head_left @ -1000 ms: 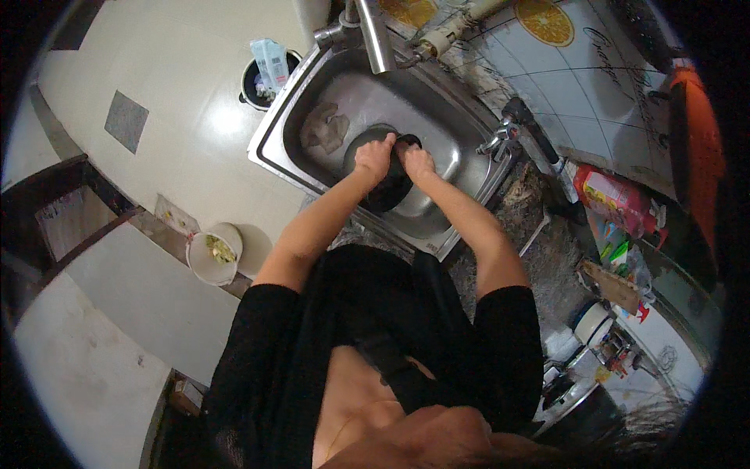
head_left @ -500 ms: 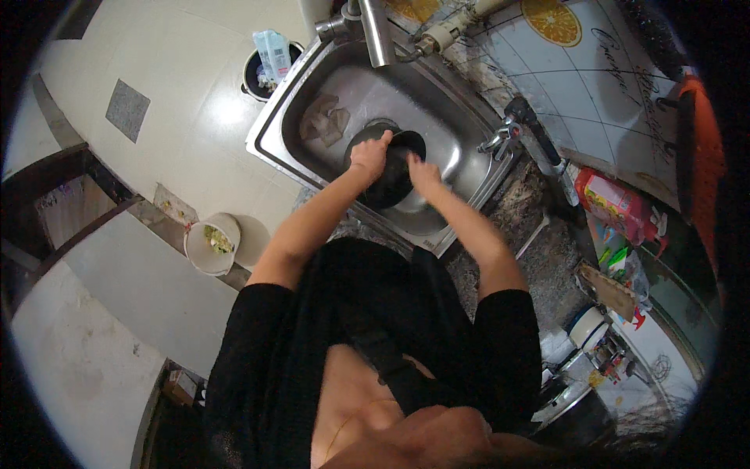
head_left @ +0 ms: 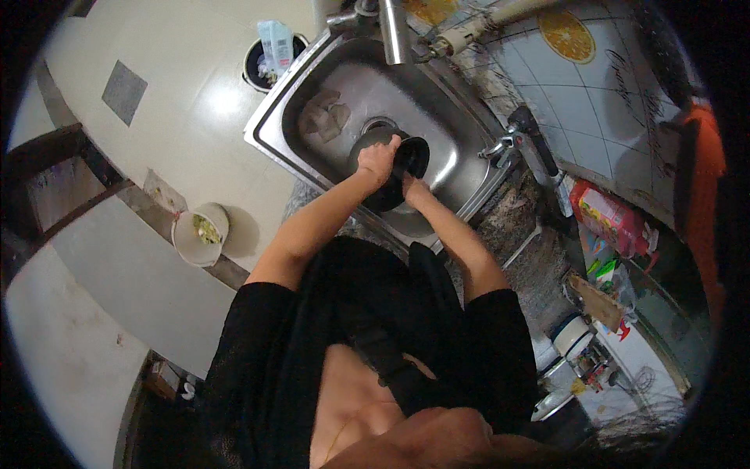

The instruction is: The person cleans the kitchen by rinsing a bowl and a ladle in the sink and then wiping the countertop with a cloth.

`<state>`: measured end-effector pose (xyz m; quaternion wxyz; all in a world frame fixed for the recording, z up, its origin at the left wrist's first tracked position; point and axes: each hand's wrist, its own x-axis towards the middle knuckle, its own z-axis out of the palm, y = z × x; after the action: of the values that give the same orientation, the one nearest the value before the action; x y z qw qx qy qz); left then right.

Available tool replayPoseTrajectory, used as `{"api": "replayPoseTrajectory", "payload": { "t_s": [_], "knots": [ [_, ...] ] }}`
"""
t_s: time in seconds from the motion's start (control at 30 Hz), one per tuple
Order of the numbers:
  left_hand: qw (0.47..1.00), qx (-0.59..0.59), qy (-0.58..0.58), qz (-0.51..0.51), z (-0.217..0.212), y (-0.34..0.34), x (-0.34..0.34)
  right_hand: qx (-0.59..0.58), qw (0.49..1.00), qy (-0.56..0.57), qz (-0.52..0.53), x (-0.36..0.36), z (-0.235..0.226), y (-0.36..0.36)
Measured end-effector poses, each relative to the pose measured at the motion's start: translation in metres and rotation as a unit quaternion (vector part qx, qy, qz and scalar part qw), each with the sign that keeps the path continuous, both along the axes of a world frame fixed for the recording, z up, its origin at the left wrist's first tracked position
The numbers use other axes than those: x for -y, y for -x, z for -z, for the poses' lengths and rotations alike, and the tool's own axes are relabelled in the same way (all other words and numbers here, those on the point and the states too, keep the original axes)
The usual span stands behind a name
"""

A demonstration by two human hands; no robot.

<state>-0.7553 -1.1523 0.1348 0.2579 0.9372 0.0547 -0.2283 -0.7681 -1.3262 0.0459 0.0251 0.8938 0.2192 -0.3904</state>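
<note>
A dark, round pot (head_left: 419,154) is tilted inside the stainless steel sink (head_left: 449,125), its open side turned toward the right. My left hand (head_left: 378,161) is closed over the pot's upper rim, thumb along the edge. Inside the opening is my right hand (head_left: 415,190), with its fingers hidden by shadow and the pot wall, so whether it holds anything cannot be made out. A pale, crumpled cloth (head_left: 323,116) lies on the sink floor to the left, near the drain (head_left: 380,123).
A metal faucet (head_left: 394,35) hangs over the sink's far edge, and a tap (head_left: 500,148) stands at its right. On the floor at left are a white bucket (head_left: 201,234) with scraps and a dark bin (head_left: 254,69). A red packet (head_left: 605,215) sits right.
My right hand has moved lower and deeper into the pot. The pot's opening has turned more toward the right, while my left hand keeps its hold on the rim.
</note>
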Motion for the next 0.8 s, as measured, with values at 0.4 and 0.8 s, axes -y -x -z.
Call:
{"api": "replayPoseTrajectory", "payload": {
  "t_s": [0.4,0.8],
  "knots": [
    [0.999,0.023,0.027,0.005,0.008,-0.013,0.01,0.077,0.936,0.156,-0.307,-0.036,-0.058,-0.067],
    [0.994,-0.038,-0.017,0.101,0.007,-0.042,0.007,0.109,0.966,0.013,-0.234,-0.007,0.068,-0.029]
  ]
}}
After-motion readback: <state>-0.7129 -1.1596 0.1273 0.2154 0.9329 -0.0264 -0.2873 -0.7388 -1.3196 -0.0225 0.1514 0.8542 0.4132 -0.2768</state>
